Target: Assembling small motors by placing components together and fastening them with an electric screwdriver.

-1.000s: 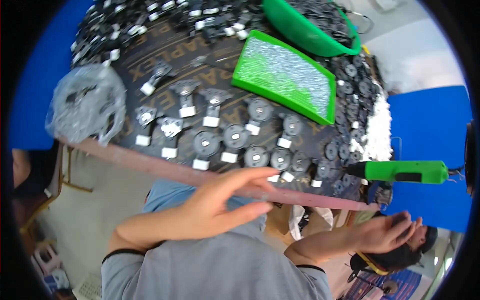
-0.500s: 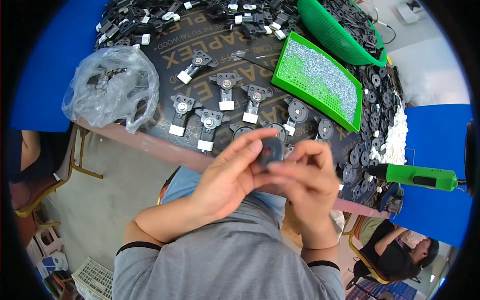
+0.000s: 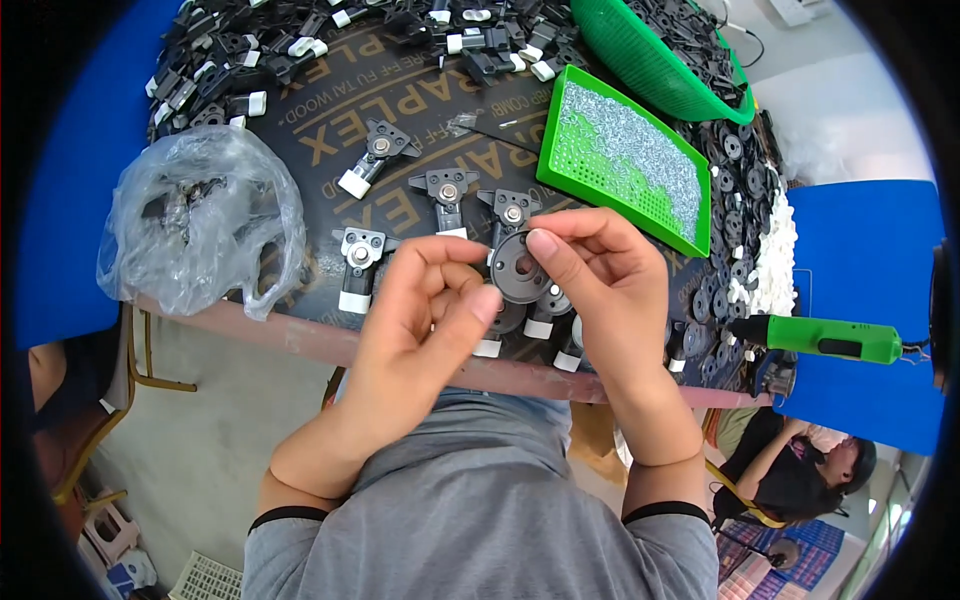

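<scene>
Black disc (image 3: 511, 286) points its broad face toward the camera.

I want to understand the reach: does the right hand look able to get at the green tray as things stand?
Probably yes: the green tray lies just beyond the right hand, with nothing tall visible between them. However, its fingers hold a dark disc.

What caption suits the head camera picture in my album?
Right hand pinches a black disc, left hand beside it, green tray beyond.
</scene>
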`<control>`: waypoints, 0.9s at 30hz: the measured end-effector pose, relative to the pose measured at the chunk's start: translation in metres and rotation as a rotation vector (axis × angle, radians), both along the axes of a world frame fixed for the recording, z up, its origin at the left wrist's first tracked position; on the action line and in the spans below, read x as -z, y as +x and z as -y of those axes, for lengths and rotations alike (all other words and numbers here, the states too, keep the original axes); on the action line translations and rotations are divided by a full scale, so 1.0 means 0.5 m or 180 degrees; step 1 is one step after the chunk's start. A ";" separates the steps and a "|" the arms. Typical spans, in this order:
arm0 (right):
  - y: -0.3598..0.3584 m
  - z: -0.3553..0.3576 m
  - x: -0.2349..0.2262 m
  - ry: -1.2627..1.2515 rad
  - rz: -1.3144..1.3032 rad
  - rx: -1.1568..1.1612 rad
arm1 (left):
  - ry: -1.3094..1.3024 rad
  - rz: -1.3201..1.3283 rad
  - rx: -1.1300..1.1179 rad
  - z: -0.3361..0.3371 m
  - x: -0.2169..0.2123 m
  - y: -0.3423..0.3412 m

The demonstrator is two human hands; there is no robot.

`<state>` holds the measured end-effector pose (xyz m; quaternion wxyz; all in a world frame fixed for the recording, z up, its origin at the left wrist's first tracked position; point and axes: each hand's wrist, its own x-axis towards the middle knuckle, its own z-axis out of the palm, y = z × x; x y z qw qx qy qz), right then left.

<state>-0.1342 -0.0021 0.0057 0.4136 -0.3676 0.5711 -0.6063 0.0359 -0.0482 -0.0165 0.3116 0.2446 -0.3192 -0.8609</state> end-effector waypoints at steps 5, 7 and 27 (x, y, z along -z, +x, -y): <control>0.014 0.004 -0.014 -0.0082 0.0188 0.0048 | -0.1846 0.0802 -0.0101 0.010 0.019 0.003; -0.003 0.002 -0.021 0.0195 0.0033 -0.0351 | -0.2098 0.0945 -0.0273 0.019 0.023 0.007; -0.067 0.038 -0.025 -0.0051 -0.4189 -0.0369 | -0.1694 0.1040 -0.0026 0.031 -0.008 0.047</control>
